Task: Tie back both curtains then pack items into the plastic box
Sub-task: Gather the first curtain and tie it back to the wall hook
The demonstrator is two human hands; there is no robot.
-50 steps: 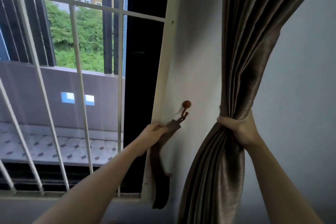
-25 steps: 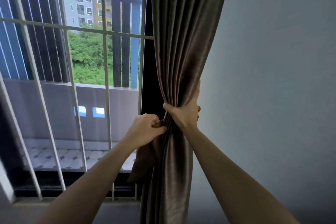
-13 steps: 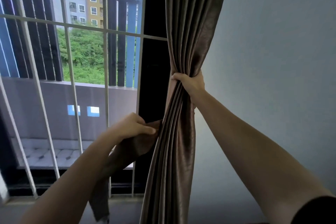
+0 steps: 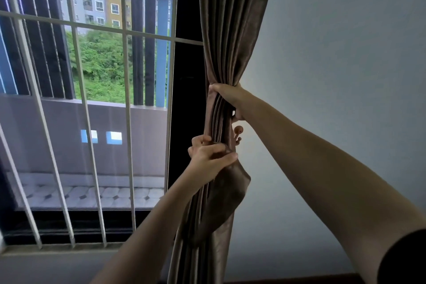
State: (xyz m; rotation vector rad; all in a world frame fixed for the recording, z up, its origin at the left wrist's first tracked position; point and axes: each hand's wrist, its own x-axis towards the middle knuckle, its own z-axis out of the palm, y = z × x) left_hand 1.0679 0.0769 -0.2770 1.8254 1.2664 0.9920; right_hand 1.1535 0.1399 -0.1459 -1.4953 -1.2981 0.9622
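Observation:
A brown curtain [image 4: 228, 30] hangs gathered beside the window. My right hand [image 4: 227, 97] grips the bunched folds from the right, holding them together. Lower down, my left hand [image 4: 211, 157] pinches the brown fabric tieback [image 4: 221, 200], which is drawn across the front of the curtain and hangs down in a loop below my fingers. A small reddish wall hook [image 4: 238, 134] shows just right of the curtain, between my two hands. The plastic box is out of view.
White window bars [image 4: 126, 99] and a dark window frame [image 4: 186, 99] stand to the left of the curtain. A plain pale wall [image 4: 334, 64] fills the right side. A sill runs along the bottom left.
My left hand has risen and brought the tieback across the curtain's front, close to the hook. My right hand still grips the gathered folds at about the same height.

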